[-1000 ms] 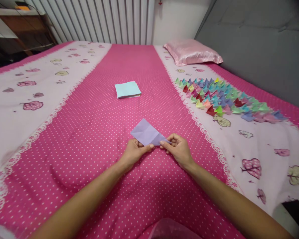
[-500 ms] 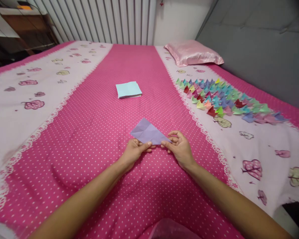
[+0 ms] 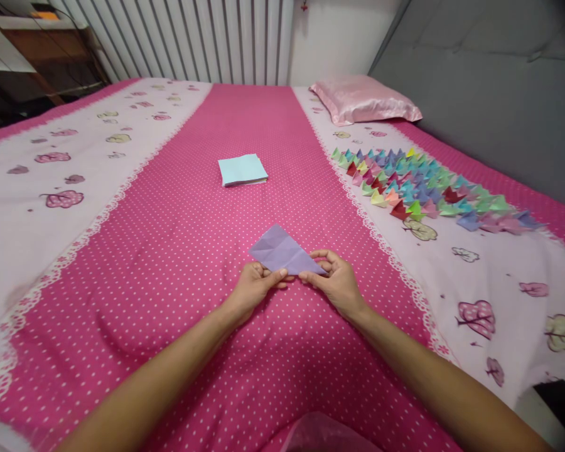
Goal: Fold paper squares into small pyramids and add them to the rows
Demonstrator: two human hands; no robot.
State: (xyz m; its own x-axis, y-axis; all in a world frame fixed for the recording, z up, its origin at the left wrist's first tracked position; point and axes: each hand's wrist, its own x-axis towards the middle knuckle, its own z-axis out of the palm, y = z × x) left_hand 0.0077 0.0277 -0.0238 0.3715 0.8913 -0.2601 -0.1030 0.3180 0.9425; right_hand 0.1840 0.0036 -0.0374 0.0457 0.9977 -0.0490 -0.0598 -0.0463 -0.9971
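Observation:
A lilac sheet of paper [image 3: 281, 251], creased and partly folded into a pointed shape, lies low over the pink dotted bedspread [image 3: 179, 238]. My left hand [image 3: 254, 287] pinches its near left edge with thumb and fingers closed. My right hand [image 3: 335, 281] pinches the pointed right corner, fingers curled on the paper. Both hands hold the same sheet in front of me.
A stack of light blue paper squares [image 3: 242, 169] lies farther up the bed. Several small folded paper pieces in many colours [image 3: 419, 185] sit in rows on the right. A pink satin pillow [image 3: 365, 99] lies at the head, beside a grey padded headboard [image 3: 489, 88].
The right hand has shifted slightly along the paper's pointed corner, pressing it flatter. The left hand and the sheet stay almost where they were.

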